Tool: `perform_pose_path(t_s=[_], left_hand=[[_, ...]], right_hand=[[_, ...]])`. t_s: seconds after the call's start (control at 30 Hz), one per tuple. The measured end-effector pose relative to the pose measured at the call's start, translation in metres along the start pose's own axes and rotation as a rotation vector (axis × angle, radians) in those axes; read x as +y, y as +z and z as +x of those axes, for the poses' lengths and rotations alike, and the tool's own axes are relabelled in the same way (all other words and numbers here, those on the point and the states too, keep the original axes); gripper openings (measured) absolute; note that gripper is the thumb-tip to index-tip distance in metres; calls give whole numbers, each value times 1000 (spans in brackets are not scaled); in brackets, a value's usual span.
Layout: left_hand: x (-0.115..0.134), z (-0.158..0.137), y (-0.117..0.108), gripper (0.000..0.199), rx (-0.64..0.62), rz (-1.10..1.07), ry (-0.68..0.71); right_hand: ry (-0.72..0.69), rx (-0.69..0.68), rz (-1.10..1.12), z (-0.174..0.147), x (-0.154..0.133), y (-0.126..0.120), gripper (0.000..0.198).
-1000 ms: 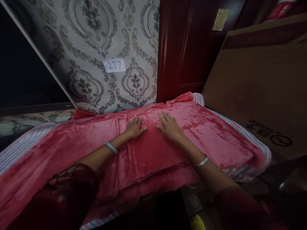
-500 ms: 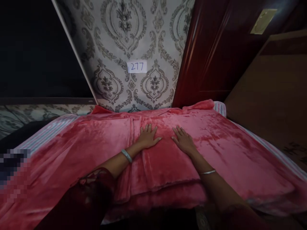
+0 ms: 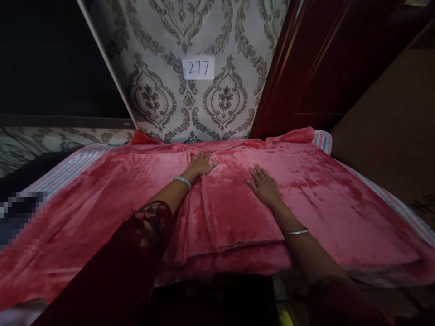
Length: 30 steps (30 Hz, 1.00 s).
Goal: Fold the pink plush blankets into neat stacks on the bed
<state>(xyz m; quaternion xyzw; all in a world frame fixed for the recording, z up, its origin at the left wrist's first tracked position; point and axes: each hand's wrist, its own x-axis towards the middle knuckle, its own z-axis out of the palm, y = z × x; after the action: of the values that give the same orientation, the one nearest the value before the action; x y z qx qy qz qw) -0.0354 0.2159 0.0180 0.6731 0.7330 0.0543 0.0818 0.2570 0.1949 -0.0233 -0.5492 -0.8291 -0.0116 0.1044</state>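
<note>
A plush pinkish-red blanket (image 3: pixel 326 203) is spread wide, with its sides folded in over the middle in layers. My left hand (image 3: pixel 201 164) lies flat on the folded part near the far edge, fingers spread. Lower and to the right, my right hand (image 3: pixel 265 184) rests open on the same blanket, palm down. Neither hand holds anything. The front edges of the folded layers hang in uneven steps towards me.
A striped cloth (image 3: pixel 76 165) shows under the blanket at both sides. Behind stand a patterned wall with a paper marked 277 (image 3: pixel 199 68), a dark screen (image 3: pixel 57 63) on the left and a dark red wooden panel (image 3: pixel 306 68). A brown cardboard sheet (image 3: pixel 390 117) leans at the right.
My left hand has slid away from me towards the blanket's far edge. My right hand stays at nearly the same place on the blanket. The view has tilted down slightly.
</note>
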Motion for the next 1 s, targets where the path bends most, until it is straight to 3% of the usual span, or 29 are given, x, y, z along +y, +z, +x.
perform_pose_path(t_s=[0.17, 0.27, 0.33, 0.43, 0.53, 0.63, 0.73, 1.0], left_hand=[[10, 6, -15, 85, -79, -24, -66], [22, -10, -25, 85, 9, -15, -51], [33, -39, -25, 83, 56, 13, 141], [44, -101, -13, 81, 25, 25, 557], [43, -158, 8, 81, -21, -3, 737], [33, -184, 26, 74, -65, -28, 698], [28, -186, 34, 71, -54, -35, 667], [27, -185, 20, 65, -57, -110, 651]], right_hand=[[15, -22, 18, -1, -1, -3, 61], [19, -21, 13, -1, 0, -3, 62], [17, -16, 9, -1, 0, -3, 63], [15, -18, 20, -1, 2, -1, 63], [7, -10, 39, -1, 3, 2, 64], [3, 1, 44, -1, 4, 3, 64], [5, 3, 36, -1, 3, 3, 64], [7, 0, 28, 1, 1, 1, 60]])
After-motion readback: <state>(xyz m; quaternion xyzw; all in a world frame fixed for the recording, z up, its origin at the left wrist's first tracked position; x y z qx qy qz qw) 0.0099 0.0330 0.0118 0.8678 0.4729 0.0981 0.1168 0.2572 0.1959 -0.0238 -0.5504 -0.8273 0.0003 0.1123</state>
